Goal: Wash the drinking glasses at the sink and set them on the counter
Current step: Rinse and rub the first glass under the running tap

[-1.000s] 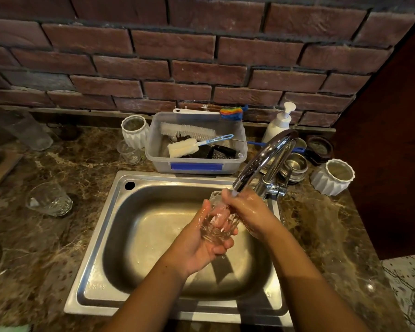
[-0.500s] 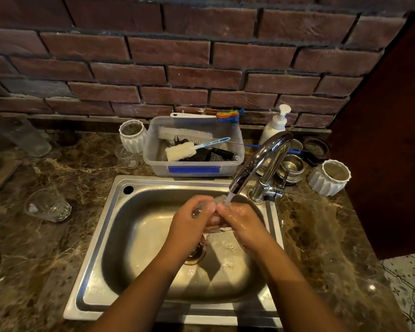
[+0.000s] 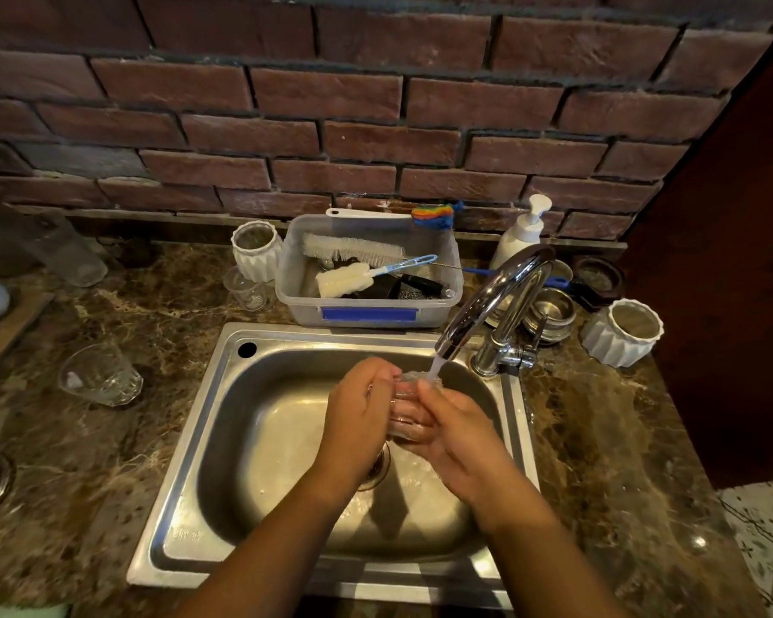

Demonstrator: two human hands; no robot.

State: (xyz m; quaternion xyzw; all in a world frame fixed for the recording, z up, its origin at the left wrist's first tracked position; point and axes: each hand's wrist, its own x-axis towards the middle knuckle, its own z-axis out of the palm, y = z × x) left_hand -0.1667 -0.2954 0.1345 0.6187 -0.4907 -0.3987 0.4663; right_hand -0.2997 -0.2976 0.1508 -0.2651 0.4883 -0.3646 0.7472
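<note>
Head view showed the left hand (image 3: 358, 408) and right hand (image 3: 460, 434) both curled round a drinking glass (image 3: 403, 405), held between them over the sink (image 3: 206, 439) under the faucet (image 3: 492, 296) stream. A second glass (image 3: 101, 374) sat on the desk (image 3: 63, 461), well left of the left hand.

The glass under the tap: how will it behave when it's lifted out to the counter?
Probably slippery: the glass is wet under the faucet stream. Likely rigid but fragile over the steel sink, so the left hand and right hand should grip firmly.
</note>
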